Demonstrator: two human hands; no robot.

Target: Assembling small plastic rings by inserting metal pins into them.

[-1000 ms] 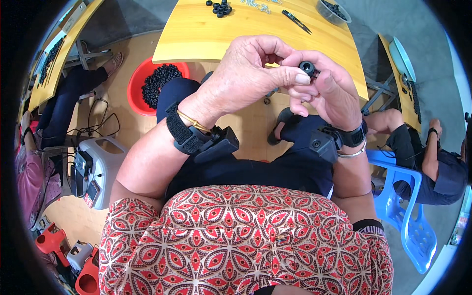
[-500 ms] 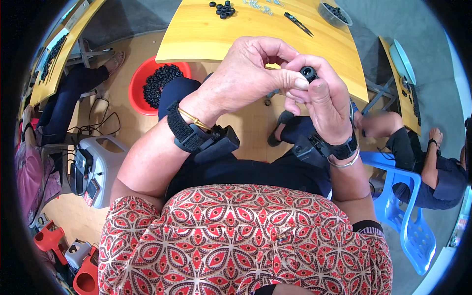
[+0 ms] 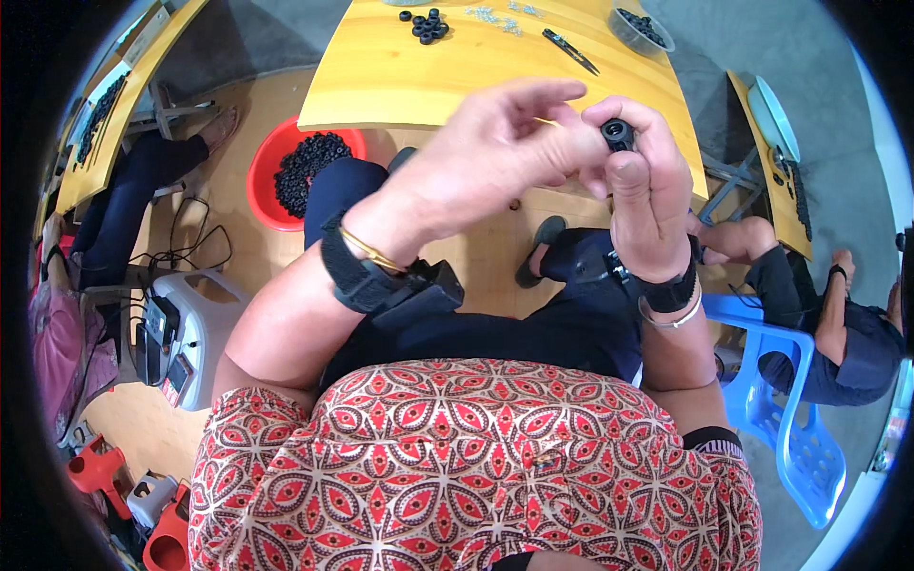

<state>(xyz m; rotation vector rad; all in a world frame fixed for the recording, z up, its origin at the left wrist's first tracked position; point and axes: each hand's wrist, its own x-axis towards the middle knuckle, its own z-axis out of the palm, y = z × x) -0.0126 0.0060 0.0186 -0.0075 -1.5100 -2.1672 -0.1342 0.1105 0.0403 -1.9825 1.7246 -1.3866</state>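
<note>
My right hand pinches a small black cylindrical part with a round hole, between thumb and fingers just past the table's near edge. Close to its left side is my left hand, blurred by motion. Its thumb points at the black part and one finger stretches out above. Whether anything sits between the left fingertips is not clear. Beyond the hands, on the yellow wooden table, lie a cluster of similar black parts, small clear pieces and black thread snips.
A clear bowl of black parts stands at the table's far right. Below its left edge, a red basin on the floor holds many more. Blue plastic chair at right, grey stool at left. Other people sit on both sides.
My left hand has drawn back slightly leftward from the black part, which it was touching. My right hand, still holding that part, has shifted a little to the right.
</note>
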